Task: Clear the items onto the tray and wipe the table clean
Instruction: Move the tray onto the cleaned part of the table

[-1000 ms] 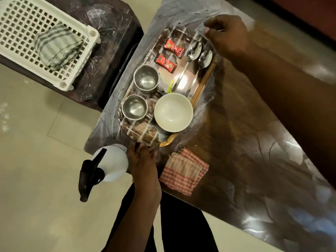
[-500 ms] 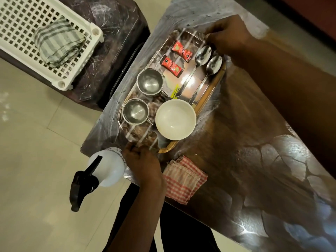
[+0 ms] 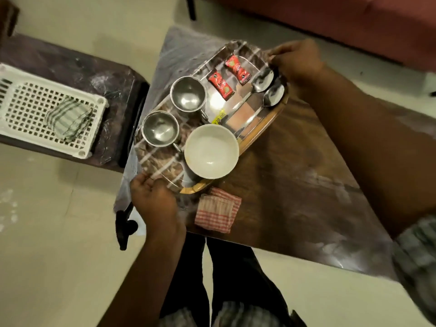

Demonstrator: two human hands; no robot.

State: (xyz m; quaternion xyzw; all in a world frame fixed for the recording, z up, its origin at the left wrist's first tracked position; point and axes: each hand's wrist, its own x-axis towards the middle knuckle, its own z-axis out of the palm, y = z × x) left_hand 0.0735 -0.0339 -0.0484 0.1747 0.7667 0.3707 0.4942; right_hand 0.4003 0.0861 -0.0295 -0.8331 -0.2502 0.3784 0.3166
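A shiny steel tray (image 3: 238, 119) with a wooden rim lies on the dark wooden table (image 3: 295, 185). On it are two steel cups (image 3: 188, 94) (image 3: 160, 128), a white bowl (image 3: 211, 151), two red sachets (image 3: 220, 85) (image 3: 237, 69) and two spoons (image 3: 262, 80) (image 3: 273, 95). My left hand (image 3: 153, 199) grips the tray's near corner. My right hand (image 3: 298, 60) grips its far corner. A folded red-checked cloth (image 3: 217, 210) rests on the table just below the tray.
A spray bottle's black trigger (image 3: 123, 226) shows by the table's near-left corner, its body mostly hidden by my left hand. A white slotted basket (image 3: 28, 109) holding a grey striped cloth (image 3: 68, 119) sits on a dark side table at left. A reddish sofa (image 3: 354, 22) lies beyond.
Both hands have closed on the tray's opposite corners. The view has risen and shifted, so the table looks farther below and the spray bottle is now mostly hidden.
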